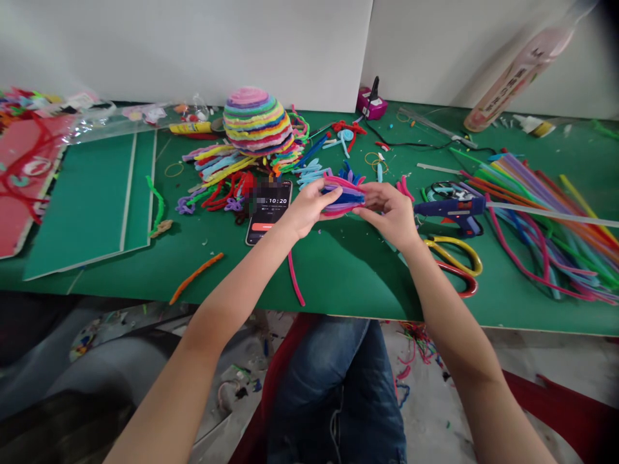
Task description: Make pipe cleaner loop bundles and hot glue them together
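Observation:
Between my two hands is a bundle of bent pipe cleaners [344, 196] in pink, purple and blue, held just above the green table. My left hand [312, 205] grips its left end, thumb on top. At the right end, the fingers of my right hand [389, 209] pinch the strands. A loose pink pipe cleaner [296, 280] lies below my left hand. Behind the bundle are short light-blue pipe cleaner pieces [312, 173]. A phone [268, 212] showing a timer lies left of my left hand. The scissors [457, 258], with yellow and red handles, lie partly hidden by my right forearm.
A blue glue gun [452, 209] and many coloured pipe cleaners [556, 219] lie to the right. A striped pipe-cleaner ball [256, 122] stands at the back. Green boards [91, 200] lie left, and a pink bottle [522, 77] stands at the back right.

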A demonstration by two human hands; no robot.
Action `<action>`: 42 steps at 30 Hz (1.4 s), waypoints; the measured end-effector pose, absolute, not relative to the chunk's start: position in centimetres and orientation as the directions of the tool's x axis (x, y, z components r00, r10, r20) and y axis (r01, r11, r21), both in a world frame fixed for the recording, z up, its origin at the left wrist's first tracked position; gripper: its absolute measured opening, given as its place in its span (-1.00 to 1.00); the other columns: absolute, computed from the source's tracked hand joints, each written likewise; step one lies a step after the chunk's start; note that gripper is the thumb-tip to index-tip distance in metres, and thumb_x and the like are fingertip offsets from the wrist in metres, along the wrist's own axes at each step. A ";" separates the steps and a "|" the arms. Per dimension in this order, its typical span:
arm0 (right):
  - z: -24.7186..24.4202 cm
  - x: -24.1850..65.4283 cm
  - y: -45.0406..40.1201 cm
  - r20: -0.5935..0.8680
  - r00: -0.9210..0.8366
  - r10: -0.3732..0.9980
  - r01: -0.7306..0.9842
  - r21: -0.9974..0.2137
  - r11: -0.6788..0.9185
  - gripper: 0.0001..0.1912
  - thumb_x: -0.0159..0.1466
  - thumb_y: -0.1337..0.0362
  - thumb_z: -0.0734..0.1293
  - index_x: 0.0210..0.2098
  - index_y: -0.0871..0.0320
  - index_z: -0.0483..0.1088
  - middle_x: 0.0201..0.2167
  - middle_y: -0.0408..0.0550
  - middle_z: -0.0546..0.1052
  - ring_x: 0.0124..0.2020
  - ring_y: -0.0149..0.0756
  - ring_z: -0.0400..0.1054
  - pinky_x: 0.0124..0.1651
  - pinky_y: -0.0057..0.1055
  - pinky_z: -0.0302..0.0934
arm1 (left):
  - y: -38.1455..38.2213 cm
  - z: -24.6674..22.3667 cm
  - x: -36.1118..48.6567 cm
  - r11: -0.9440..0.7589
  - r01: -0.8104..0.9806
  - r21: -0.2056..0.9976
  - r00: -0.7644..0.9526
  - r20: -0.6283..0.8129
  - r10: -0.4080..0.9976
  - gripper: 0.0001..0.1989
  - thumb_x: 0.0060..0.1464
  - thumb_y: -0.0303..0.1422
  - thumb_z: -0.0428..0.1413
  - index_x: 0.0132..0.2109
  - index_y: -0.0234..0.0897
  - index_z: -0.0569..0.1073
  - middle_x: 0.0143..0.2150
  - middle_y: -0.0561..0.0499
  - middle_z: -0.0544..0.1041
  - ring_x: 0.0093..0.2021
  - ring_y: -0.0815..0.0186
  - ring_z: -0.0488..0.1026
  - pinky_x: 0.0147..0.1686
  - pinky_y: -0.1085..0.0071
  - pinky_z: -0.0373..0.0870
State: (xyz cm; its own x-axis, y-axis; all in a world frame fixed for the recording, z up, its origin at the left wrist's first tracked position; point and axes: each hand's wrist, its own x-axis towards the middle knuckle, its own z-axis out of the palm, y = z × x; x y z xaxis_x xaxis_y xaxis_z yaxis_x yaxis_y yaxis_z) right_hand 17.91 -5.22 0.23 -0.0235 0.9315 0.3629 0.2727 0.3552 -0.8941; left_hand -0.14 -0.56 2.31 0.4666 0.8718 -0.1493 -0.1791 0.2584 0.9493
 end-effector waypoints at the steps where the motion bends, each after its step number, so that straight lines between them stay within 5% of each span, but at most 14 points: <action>1: 0.2 17.9 -5.2 0.365 -0.020 0.931 0.273 -0.893 0.356 -0.62 0.07 0.23 0.47 -0.11 0.07 0.41 -0.34 -0.16 0.55 -0.31 -0.35 0.48 -0.19 -0.33 0.44 | -0.6 2.3 -0.2 0.253 -0.168 0.953 0.461 -0.151 0.875 -0.86 0.09 -0.35 0.16 -0.21 -0.32 0.44 -0.22 -0.03 0.53 -0.20 0.31 0.50 -0.07 0.26 0.45; 14: 0.3 17.7 -5.3 0.408 0.014 0.913 0.282 -0.877 0.388 -0.65 0.08 0.21 0.47 -0.16 0.08 0.40 -0.37 -0.17 0.53 -0.33 -0.36 0.47 -0.20 -0.35 0.43 | -0.6 2.3 -0.2 0.244 -0.093 0.965 0.430 -0.182 0.884 -0.87 0.08 -0.36 0.18 -0.23 -0.30 0.42 -0.27 0.03 0.46 -0.29 0.40 0.46 -0.33 0.46 0.41; 21: 0.0 18.0 -5.0 0.317 -0.023 0.948 0.268 -0.912 0.312 -0.45 0.02 0.03 0.50 -0.04 0.02 0.34 -0.29 -0.15 0.53 -0.32 -0.33 0.48 -0.27 -0.36 0.43 | -0.1 1.6 -0.2 0.193 -0.162 0.968 0.439 -0.104 0.892 -0.82 0.05 -0.33 0.20 -0.19 -0.30 0.46 -0.19 -0.03 0.53 -0.19 0.31 0.49 -0.17 0.36 0.45; 26: 0.3 17.9 -4.8 0.282 0.096 0.954 0.260 -0.933 0.250 -0.60 0.20 -0.10 0.33 -0.13 0.03 0.38 -0.35 -0.12 0.53 -0.37 -0.35 0.47 -0.43 -0.41 0.35 | 0.1 1.2 -0.3 0.180 -0.156 0.971 0.428 -0.098 0.898 -0.78 0.04 -0.27 0.21 -0.18 -0.27 0.47 -0.18 -0.04 0.54 -0.17 0.26 0.50 -0.15 0.30 0.46; 31: 0.6 17.7 -5.0 0.333 0.146 0.931 0.290 -0.915 0.282 -0.61 0.16 -0.12 0.36 -0.22 0.03 0.46 -0.39 -0.13 0.51 -0.41 -0.37 0.39 -0.39 -0.38 0.34 | -0.2 1.2 -0.3 0.187 -0.119 0.975 0.446 -0.115 0.887 -0.78 0.04 -0.24 0.21 -0.18 -0.25 0.48 -0.16 -0.04 0.53 -0.13 0.22 0.51 -0.13 0.25 0.48; 42: 1.0 17.7 -5.2 0.322 0.095 0.942 0.307 -0.910 0.280 -0.77 0.17 0.07 0.39 -0.30 0.10 0.51 -0.42 -0.13 0.55 -0.40 -0.37 0.40 -0.31 -0.36 0.34 | -0.3 1.6 -0.2 0.172 -0.093 0.981 0.462 -0.111 0.880 -0.83 0.08 -0.31 0.17 -0.18 -0.29 0.49 -0.19 -0.02 0.56 -0.19 0.31 0.50 -0.13 0.32 0.47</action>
State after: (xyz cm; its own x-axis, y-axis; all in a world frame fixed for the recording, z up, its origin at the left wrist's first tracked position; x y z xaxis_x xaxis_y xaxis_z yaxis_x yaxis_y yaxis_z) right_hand 17.66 -5.24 1.03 0.0950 0.9419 0.3222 0.3071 0.2801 -0.9095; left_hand -0.20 -0.31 1.63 0.4618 0.8801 -0.1106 -0.0934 0.1723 0.9806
